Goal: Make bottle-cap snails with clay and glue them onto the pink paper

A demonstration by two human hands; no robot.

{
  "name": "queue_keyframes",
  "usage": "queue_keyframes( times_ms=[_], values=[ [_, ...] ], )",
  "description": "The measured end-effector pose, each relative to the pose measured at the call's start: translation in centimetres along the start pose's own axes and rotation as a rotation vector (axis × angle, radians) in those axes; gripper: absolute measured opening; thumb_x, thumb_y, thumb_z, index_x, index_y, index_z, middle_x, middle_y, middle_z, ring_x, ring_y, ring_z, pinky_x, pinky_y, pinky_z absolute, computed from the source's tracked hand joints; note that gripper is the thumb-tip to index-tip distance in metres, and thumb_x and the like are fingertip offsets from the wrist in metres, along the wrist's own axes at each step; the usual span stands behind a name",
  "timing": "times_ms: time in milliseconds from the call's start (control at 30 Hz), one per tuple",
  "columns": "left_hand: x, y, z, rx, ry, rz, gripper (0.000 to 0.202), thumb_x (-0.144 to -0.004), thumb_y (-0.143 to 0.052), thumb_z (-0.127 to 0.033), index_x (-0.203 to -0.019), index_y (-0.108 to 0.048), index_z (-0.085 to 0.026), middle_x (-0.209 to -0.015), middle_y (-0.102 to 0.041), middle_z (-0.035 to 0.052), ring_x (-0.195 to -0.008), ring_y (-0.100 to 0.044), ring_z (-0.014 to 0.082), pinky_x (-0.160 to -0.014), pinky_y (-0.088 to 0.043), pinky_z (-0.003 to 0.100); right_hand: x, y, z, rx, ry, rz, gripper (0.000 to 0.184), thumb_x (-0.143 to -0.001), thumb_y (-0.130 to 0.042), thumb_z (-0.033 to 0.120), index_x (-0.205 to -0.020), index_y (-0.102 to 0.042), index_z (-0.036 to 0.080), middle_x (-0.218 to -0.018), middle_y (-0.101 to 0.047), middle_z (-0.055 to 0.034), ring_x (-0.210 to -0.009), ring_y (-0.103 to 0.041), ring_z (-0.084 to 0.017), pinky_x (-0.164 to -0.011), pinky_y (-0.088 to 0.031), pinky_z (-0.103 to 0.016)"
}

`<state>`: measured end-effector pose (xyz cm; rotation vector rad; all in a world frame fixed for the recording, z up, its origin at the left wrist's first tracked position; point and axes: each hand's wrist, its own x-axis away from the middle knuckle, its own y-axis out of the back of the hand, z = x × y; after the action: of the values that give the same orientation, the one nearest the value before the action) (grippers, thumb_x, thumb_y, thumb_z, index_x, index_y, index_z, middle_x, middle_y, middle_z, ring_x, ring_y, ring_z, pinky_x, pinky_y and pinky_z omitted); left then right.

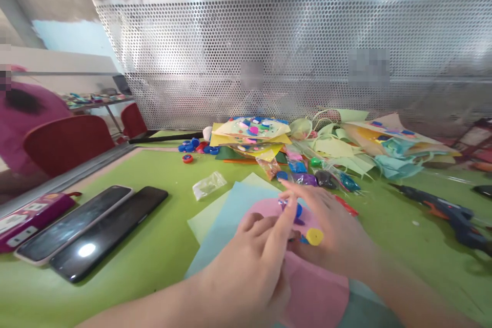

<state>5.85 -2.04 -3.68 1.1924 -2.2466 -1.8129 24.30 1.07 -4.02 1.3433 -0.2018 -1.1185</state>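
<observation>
My left hand (259,253) is over a round pink paper (319,289), its index finger stretched toward my right hand and its other fingers curled. What those curled fingers hold, if anything, is hidden. Fingers stretched and thumb apart, my right hand (326,218) arches over the same paper, its fingertips meeting my left index finger. In the gap between the hands show a yellow cap (314,237) and a blue cap (299,210), with other small blue pieces partly covered. Beneath the pink paper lies a light blue sheet (215,238).
Two phones (109,233) and a purple power strip (34,220) lie left. A glue gun (442,210) lies right. Behind are a small clear bag (208,185), blue caps (189,145), decorated paper pieces (249,136) and a perforated metal screen (307,36). A person in pink sits far left.
</observation>
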Motion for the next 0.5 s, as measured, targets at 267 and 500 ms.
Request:
queue_keyframes(
  times_ms=[267, 500],
  values=[
    [-0.1, 0.4, -0.2, -0.042, 0.0, 0.039, 0.08, -0.079, -0.039, -0.005, -0.141, 0.009, -0.018, -0.108, -0.065, 0.0156, -0.095, -0.06, 0.0288, -0.082, -0.044, 0.049, -0.1, 0.2, 0.2, 0.01, -0.007, 0.04, 0.069, -0.073, -0.059, 0.04, -0.134, -0.034, 0.02, -0.127, -0.055, -0.0108, -0.116, -0.05, -0.028, -0.091, -0.044, -0.047],
    [0.0, 1.0, -0.4, 0.073, 0.054, 0.033, 0.075, -0.083, -0.046, -0.01, -0.142, -0.002, -0.026, -0.112, -0.066, 0.01, -0.099, -0.06, 0.0264, -0.085, -0.046, 0.043, -0.2, 0.6, 0.1, -0.064, -0.034, 0.065, 0.072, -0.072, -0.062, 0.046, -0.134, -0.034, 0.023, -0.126, -0.056, -0.0105, -0.116, -0.05, -0.029, -0.091, -0.044, -0.047]
  ],
)
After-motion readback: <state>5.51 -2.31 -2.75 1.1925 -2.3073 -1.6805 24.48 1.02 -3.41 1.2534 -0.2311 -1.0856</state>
